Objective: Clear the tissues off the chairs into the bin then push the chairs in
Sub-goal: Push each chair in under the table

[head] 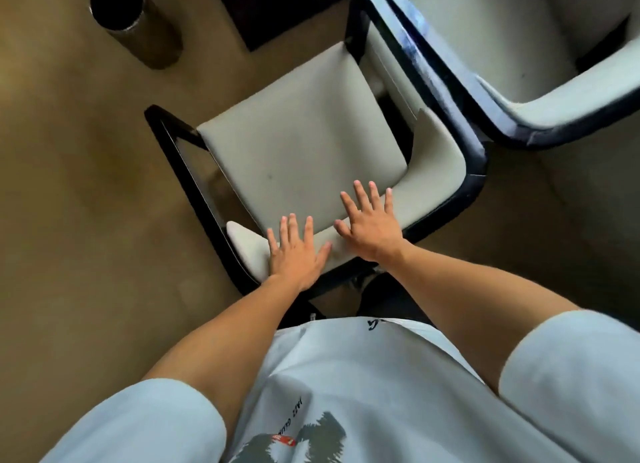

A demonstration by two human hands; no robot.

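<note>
A chair (294, 133) with a pale cushioned seat and black frame stands directly below me, its curved backrest nearest my body. My left hand (298, 254) lies flat on the backrest's top edge, fingers spread, holding nothing. My right hand (372, 225) rests flat beside it on the same backrest, fingers apart and empty. No tissue shows on the seat. A cylindrical metal bin (135, 22) stands on the floor at the upper left, its dark inside hidden. A second similar chair (540, 91) sits at the upper right, close beside the first.
A dark table edge (273, 8) lies at the top, just beyond the near chair's front. Tan carpet floor (79, 192) spreads to the left and right. My white shirt and sleeves fill the bottom of the view.
</note>
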